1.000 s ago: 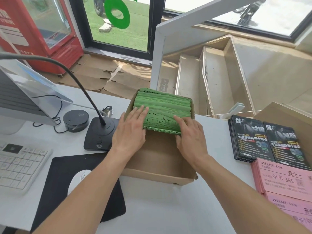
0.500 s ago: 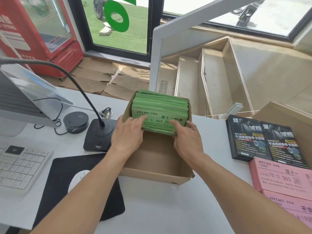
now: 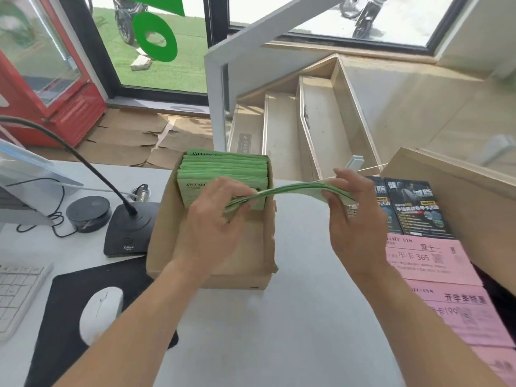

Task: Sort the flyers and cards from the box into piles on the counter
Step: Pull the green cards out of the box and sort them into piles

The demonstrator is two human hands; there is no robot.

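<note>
left hand (image 3: 215,216): pinches the near-left end of a thin green bundle (image 3: 293,189), thumb on top, fingers curled under
right hand (image 3: 353,219): grips the bundle's other end, fingers wrapped from below; two-ended hold reads as keeping loose sheets together during the lift
bundle position: lifted clear of the box (image 3: 212,277), spanning above its right wall toward the right-side piles; sags slightly in the middle, so it's floppy paper
bundle count: several sheets, edges too blurred to count
rest of green flyers (image 3: 223,169): standing on edge, packed against the box's far wall; near half of the box is bare cardboard, probably where stock was already taken out
box count: 1, on the bench (image 3: 279,331) between the hands' forearms
black flyer piles (image 3: 416,208): 2 side by side, right of box, left one partly hidden by the right hand
pink piles (image 3: 430,261): at least 2, with a possible third at the lower right edge, overlapping toward the near edge
sorting logic: looks like one pile per colour/design; no green pile visible on the bench yet
desk gear, left: 1 gooseneck mic base (image 3: 128,233), 1 mouse (image 3: 100,311), 1 keyboard (image 3: 16,289); kept apart from the piles
</note>
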